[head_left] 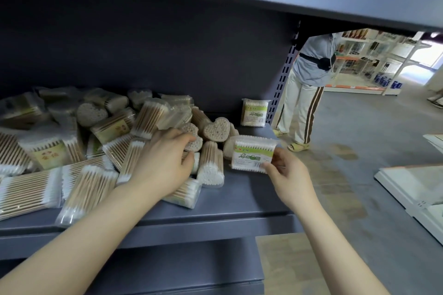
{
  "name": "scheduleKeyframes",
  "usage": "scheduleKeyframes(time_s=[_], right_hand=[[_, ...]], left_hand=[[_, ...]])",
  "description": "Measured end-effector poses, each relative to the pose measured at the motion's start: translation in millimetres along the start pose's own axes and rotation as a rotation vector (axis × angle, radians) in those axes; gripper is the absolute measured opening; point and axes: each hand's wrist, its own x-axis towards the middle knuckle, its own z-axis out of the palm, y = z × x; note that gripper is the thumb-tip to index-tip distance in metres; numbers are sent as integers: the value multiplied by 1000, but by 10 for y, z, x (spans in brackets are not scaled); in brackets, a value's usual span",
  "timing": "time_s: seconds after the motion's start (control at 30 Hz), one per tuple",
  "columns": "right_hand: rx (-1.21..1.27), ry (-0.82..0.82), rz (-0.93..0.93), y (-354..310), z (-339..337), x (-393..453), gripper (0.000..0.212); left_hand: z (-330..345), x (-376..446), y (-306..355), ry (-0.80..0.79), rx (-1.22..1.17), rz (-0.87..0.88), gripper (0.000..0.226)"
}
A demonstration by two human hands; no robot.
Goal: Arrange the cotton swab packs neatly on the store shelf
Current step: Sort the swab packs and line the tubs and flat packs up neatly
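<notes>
Green-label pack [254,156]: light, crinkly film, slippery; pinch by edges. Right hand [286,176] clamped on its corner; left hand [163,163] curled into shelf [239,201] pile [96,141], grip unclear.

Shelf [239,201]: dark blue-grey metal board, front lip running lower left to centre of frame, perforated upright at its right end. Left and centre of shelf: loose heap [96,141] of clear-wrapped swab packs, lying at mixed angles, some overlapping; several heart-shaped bundles at heap's right edge. Back right corner: one green-label pack [254,112] standing upright against the back panel, well apart from heap. Bare shelf surface along front right. Grey floor [359,151] at right of frame
</notes>
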Motion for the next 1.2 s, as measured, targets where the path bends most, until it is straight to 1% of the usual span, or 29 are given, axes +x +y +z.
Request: scheduleKeyframes(time_s=[0.17,0.27,0.3,0.33,0.43,0.47,0.5,0.53,0.6,0.67,0.73,0.83,0.9,1.03,1.2], right_hand=[[-129,16,32,219,-36,65,24],[-145,-6,30,296,-57,118,24],[-136,-9,29,309,-73,141,26],[-115,-20,24,315,-93,159,32],[-79,-75,-47,345,-182,215,65],[-78,-101,-83,361,-209,231,72],[-86,-128,-115,388,-227,251,74],[-101,-149,-142,415,-239,270,72],[-137,-153,-200,466,-253,309,60],[-157,-107,-289,498,-264,348,47],[-194,-66,-348,507,-276,393,41],[-277,-24,-426,514,-279,460,39],[-286,-31,-446,519,-273,488,39],[-223,-59,-431,567,-286,565,40],[-285,-2,-377,643,-307,756,39]], left_hand=[[40,125,136,-9,-12,53,37],[73,243,237,-10,-9,71,37],[94,282,272,-6,-6,80,37],[114,313,307,-2,-2,88,37],[171,384,417,22,8,93,37],[190,404,451,31,14,93,36],[210,424,479,40,21,92,36],[228,442,502,47,25,88,35],[268,474,537,56,32,83,34],[302,500,561,66,36,81,33],[320,525,580,63,42,75,33],[338,563,602,45,61,61,33],[355,582,607,47,67,51,32],[401,616,612,66,62,55,29],[443,719,672,66,120,102,34]])
